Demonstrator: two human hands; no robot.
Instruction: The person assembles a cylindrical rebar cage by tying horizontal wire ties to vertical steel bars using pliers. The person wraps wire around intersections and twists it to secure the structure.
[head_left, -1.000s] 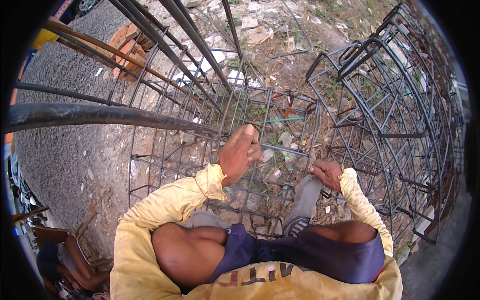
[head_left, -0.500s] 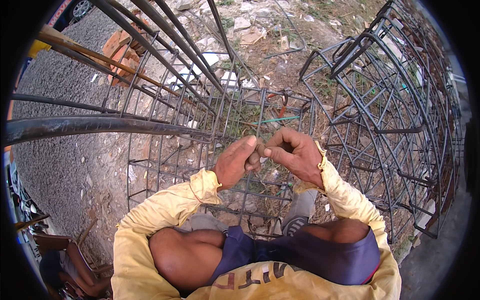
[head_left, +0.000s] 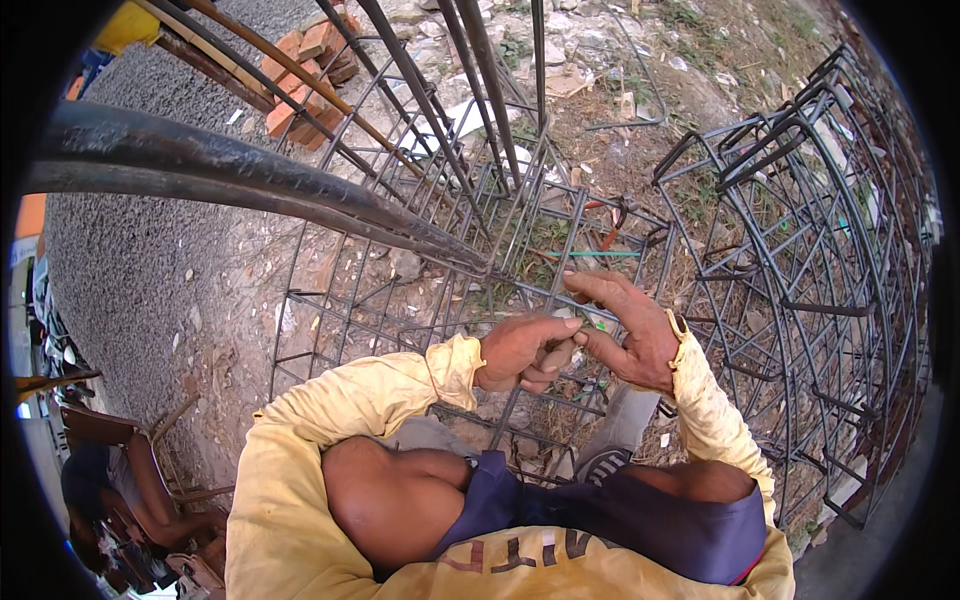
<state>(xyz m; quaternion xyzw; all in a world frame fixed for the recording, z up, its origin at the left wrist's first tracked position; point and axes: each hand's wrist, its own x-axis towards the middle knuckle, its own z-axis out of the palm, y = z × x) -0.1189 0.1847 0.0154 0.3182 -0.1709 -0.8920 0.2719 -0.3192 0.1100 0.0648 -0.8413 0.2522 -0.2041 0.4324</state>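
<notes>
My left hand [head_left: 528, 352] is closed in front of me, its fingers curled and its thumb laid over them. Whatever it pinches is too small or hidden to make out. Facing it, my right hand [head_left: 640, 335] has its thumb and index finger spread apart, the thumb tip close to my left thumb. Both hands are above a steel rebar cage [head_left: 355, 293] of thin crossed bars. Just beyond my right hand, red-handled pincers [head_left: 609, 236] rest on the cage's bars. A thin green strip [head_left: 600, 253] lies close to them.
Thick rebar rods [head_left: 250, 180] slant in from the left. More rods [head_left: 480, 75] rise ahead. Bent rebar frames [head_left: 800, 230] stand stacked at the right. Red bricks [head_left: 310, 75] lie beside a gravel heap [head_left: 130, 240]. A person [head_left: 120, 490] sits on a chair at lower left.
My view has shifted, so the cage and rods appear elsewhere. My right index finger has lifted and spread from the thumb. My left thumb now lies toward the right hand.
</notes>
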